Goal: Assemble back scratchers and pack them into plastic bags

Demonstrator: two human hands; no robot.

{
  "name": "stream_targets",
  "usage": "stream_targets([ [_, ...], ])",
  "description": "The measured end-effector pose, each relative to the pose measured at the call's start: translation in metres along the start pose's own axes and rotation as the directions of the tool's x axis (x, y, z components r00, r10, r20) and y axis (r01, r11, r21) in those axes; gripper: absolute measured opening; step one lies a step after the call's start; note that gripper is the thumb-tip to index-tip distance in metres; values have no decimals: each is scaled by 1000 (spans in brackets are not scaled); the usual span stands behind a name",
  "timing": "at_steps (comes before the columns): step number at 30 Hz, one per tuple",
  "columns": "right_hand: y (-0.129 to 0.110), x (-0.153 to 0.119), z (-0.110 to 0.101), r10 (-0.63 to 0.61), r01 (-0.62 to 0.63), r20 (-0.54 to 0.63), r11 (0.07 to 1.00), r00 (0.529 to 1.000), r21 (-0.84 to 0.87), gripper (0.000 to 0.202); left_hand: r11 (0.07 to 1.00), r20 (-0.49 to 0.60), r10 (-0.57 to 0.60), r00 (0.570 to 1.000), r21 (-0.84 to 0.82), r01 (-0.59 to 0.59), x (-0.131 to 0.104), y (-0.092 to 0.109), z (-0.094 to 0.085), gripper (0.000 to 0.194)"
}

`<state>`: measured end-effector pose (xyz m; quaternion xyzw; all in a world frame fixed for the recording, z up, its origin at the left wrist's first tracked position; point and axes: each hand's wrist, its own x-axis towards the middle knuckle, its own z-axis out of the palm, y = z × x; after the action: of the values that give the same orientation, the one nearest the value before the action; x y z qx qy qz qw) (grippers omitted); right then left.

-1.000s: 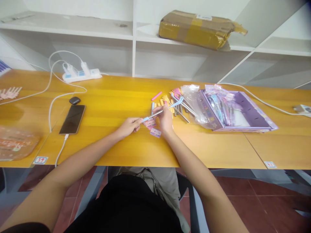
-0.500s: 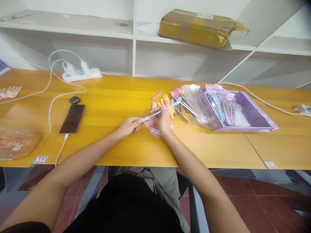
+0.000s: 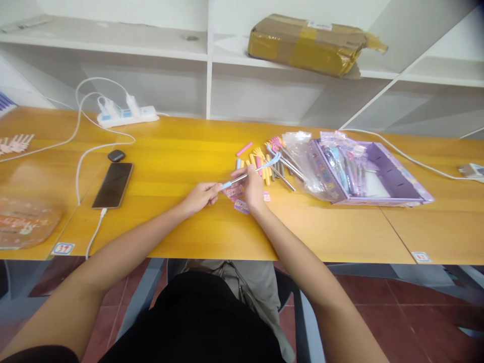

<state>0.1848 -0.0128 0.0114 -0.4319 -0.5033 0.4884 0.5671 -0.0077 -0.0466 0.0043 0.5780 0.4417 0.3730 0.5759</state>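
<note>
A thin metal rod (image 3: 239, 178) with a light blue handle and a curved light blue head spans both my hands. The fingers of my left hand (image 3: 204, 195) are closed round the blue handle end. Closer to the head, my right hand (image 3: 254, 189) pinches the rod. Pink and purple cards (image 3: 241, 205) lie on the table under and beside my right hand. Just beyond are yellow tubes (image 3: 267, 175), a pink tube (image 3: 244, 149), metal rods (image 3: 293, 166) and small pink (image 3: 276, 143) and yellow hand-shaped heads (image 3: 258, 153).
A purple box (image 3: 401, 174) with wrapped items and clear plastic bags (image 3: 302, 151) are on the right. At left lie a phone (image 3: 113, 185), a black case (image 3: 116, 156) and a power strip (image 3: 128, 117) with cables. A taped carton (image 3: 302, 44) rests on the shelf.
My right hand has shifted slightly left along the rod, and the curved blue head has dipped and moved a little left. My left hand has stayed in place.
</note>
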Motion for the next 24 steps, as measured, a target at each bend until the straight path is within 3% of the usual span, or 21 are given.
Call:
stream_targets([
  [24,-4,-9,6,24,-23,55,1000,998,-21,82,1000,-1,10,1000,-9,-10,-2,0,0,61],
])
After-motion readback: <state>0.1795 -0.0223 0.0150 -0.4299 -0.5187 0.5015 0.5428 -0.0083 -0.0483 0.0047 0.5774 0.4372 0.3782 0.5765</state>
